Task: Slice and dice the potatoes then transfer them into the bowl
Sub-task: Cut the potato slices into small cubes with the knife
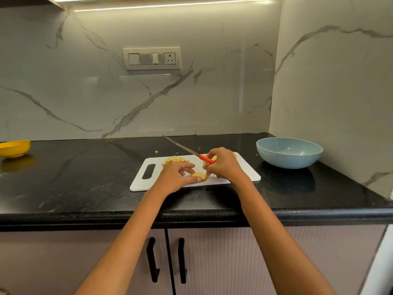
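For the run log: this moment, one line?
left hand holds round yellow potato slice | right hand grips red-handled knife | pale-blue bowl empty

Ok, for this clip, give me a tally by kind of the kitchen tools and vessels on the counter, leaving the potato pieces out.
Bowls: 2, the blue bowl to the right and the yellow bowl at the far left
Cutting boards: 1, the white cutting board
Knives: 1, the red-handled knife, held in the right hand
Total: 4

A black counter (pixel 85 188) carries a white board (pixel 244 175). Right of the board sits a blue bowl (pixel 289 153); far left, a yellow bowl (pixel 14 148).
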### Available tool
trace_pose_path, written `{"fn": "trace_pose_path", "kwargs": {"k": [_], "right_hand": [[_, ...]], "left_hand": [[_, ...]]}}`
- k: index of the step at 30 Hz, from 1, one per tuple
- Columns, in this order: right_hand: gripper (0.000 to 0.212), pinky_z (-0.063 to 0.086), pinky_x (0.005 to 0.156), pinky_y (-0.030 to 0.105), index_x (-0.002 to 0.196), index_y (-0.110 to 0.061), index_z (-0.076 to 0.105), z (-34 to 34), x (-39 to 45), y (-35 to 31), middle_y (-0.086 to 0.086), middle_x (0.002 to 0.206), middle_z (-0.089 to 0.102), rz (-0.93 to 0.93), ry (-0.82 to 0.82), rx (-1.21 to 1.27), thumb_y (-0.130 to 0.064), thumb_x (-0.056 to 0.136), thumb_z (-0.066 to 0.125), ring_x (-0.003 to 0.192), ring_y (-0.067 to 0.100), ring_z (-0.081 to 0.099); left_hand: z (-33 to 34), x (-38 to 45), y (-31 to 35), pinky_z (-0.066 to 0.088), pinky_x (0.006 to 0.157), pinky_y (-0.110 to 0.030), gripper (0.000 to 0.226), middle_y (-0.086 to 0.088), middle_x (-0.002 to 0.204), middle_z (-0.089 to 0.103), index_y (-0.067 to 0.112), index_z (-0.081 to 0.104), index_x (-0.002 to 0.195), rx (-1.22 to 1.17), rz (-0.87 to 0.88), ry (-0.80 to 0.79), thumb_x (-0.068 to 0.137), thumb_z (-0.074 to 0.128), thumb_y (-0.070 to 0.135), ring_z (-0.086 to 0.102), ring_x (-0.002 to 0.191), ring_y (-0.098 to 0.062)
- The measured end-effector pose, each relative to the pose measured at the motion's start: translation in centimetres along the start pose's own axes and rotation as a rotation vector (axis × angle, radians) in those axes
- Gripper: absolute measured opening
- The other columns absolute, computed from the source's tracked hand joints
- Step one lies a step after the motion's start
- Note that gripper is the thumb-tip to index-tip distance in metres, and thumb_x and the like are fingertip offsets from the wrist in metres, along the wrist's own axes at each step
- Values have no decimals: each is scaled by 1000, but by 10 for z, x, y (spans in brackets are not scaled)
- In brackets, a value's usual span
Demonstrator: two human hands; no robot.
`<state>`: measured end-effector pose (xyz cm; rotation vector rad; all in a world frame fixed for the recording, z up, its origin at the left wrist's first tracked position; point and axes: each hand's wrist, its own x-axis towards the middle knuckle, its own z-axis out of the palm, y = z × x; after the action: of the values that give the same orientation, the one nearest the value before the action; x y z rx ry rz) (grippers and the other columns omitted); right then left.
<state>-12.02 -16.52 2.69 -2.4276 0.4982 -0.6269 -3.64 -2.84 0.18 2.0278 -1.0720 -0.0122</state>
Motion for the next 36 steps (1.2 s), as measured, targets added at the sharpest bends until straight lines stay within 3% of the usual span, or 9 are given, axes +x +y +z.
{"fn": "trace_pose_path", "kwargs": {"k": [5,10,16,19,24,36], "right_hand": [[31,50,74,26,94,-9,59,-1,-3,1,2,79,64,-4,76,61,-37,82,68,69,10,62],[29,46,59,20,102,-3,64,1,-22,-6,0,70,63,17,176,203,-27,96,51,59,7,56],[28,46,77,29,110,-12,63,7,-70,-18,7,102,67,104,190,-95,-23,100,40,89,19,60],[21,46,77,28,110,-13,59,10,-89,-30,5,103,63,163,100,-273,-21,98,43,91,19,60],[23,45,77,25,116,-11,56,10,-102,-47,6,110,61,170,94,-386,-18,96,49,97,19,61],[25,46,81,27,118,-10,53,4,-103,-52,8,111,60,146,21,-460,-19,95,51,98,20,60]], "left_hand": [[0,0,-1,38,81,-23,55,1,110,67,14,59,122,-29,1,-1,74,75,33,52,94,-9],[-3,-2,-2,41,80,-21,48,2,111,65,16,63,117,-67,1,-38,74,75,32,55,100,-13],[-4,-3,-6,39,79,-22,31,5,106,66,17,71,101,-67,-26,-14,74,76,30,54,95,-10],[-3,-5,-7,39,81,-23,24,5,107,66,18,72,99,-66,-29,-11,77,73,26,55,98,-12],[-3,-5,-5,41,81,-25,17,6,110,66,21,72,95,-57,-36,-13,80,70,30,52,95,-9],[-3,-3,-8,42,79,-28,13,5,103,65,27,71,88,-12,-42,-12,77,72,34,49,88,-9]]}}
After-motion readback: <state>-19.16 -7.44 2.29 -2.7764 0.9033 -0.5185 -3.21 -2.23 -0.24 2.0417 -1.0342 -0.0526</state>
